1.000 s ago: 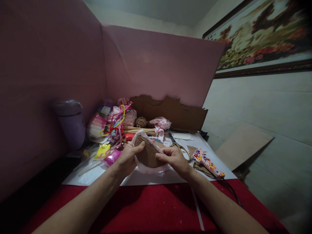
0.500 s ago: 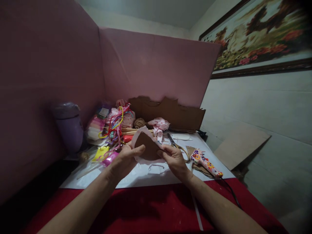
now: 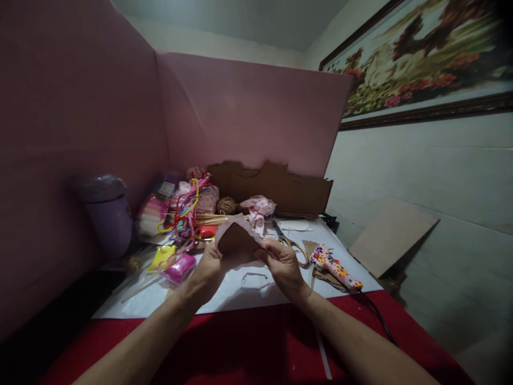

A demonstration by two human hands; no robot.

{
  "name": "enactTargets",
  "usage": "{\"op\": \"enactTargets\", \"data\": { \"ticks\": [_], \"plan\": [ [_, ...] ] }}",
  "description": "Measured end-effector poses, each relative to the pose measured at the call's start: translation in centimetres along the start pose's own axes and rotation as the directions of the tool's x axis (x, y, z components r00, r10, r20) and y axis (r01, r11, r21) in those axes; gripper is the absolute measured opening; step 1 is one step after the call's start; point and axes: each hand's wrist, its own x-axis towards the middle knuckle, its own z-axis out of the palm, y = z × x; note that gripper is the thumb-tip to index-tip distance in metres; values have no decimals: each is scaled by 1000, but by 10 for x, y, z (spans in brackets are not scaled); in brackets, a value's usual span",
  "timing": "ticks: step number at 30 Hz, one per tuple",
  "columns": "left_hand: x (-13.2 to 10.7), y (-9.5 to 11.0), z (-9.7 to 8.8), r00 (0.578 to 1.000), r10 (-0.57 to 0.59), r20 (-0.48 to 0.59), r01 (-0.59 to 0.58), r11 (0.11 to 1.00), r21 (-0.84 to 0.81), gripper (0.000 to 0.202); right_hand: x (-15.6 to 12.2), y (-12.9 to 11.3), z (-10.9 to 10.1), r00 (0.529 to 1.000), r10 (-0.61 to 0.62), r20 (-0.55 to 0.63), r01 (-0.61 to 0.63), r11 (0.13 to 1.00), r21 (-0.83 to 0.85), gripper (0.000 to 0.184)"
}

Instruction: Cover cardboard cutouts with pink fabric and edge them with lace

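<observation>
Both hands hold a brown cardboard piece [image 3: 237,241] edged with pale pink fabric, lifted a little above the white sheet [image 3: 256,291]. My left hand [image 3: 206,270] grips its left side, fingers closed round the edge. On its right edge my right hand [image 3: 282,262] pinches the fabric with thumb and fingers. A small scrap outline [image 3: 254,278] lies on the sheet just below the hands.
Scissors [image 3: 290,241] and a flower-patterned glue gun [image 3: 334,264] with a black cord lie right of my hands. Coloured pipe cleaners [image 3: 188,206], wooden sticks, twine ball [image 3: 226,205], spotted fabric [image 3: 259,206] and cardboard [image 3: 276,184] crowd the back. A purple jar [image 3: 106,211] stands left. Pink panels wall the table.
The cardboard piece was lifted off the sheet and tilted up towards me. Both hands drew closer together on it, and a small scrap now shows on the sheet beneath.
</observation>
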Motion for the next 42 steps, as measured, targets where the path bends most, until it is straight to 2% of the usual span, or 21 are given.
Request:
{"op": "enactTargets", "data": {
  "ticks": [4, 9, 11, 13, 18, 22, 25, 36, 42],
  "plan": [
    [1, -4, 1, 997, -33, -75, 30, 999, -43, 34, 0, -3, -1, 999, 18, 27, -17, 999, -33, 23],
    [1, 6, 6, 991, -100, -92, 88, 988, -123, 23, 0, -9, -8, 992, 125, 18, -125, 991, -41, 48],
    [2, 10, 6, 989, -110, -94, 95, 984, -149, 22, 1, -10, -10, 986, 164, -6, -165, 986, -19, 53],
    [3, 13, 5, 989, -109, -99, 92, 983, -161, 24, 2, -10, -12, 985, 171, -3, -171, 985, -19, 50],
    [5, 15, 1, 993, -88, -82, 76, 987, -143, 30, 3, -5, -12, 991, 129, 33, -125, 985, -118, 24],
    [5, 15, 0, 995, -72, -72, 63, 989, -131, 28, 2, -6, -11, 996, 79, 36, -71, 978, -194, 18],
    [5, 14, -1, 995, -76, -66, 67, 989, -129, 28, 1, -8, -12, 998, 32, 54, -19, 973, -229, 18],
    [5, 14, -1, 995, -75, -66, 66, 990, -128, 27, 1, -13, -13, 997, 47, 65, -30, 969, -244, 37],
    [4, 16, 1, 995, -55, -81, 46, 992, -116, 25, 2, -14, -14, 996, -40, 77, 62, 950, -306, 26]
  ]
}}
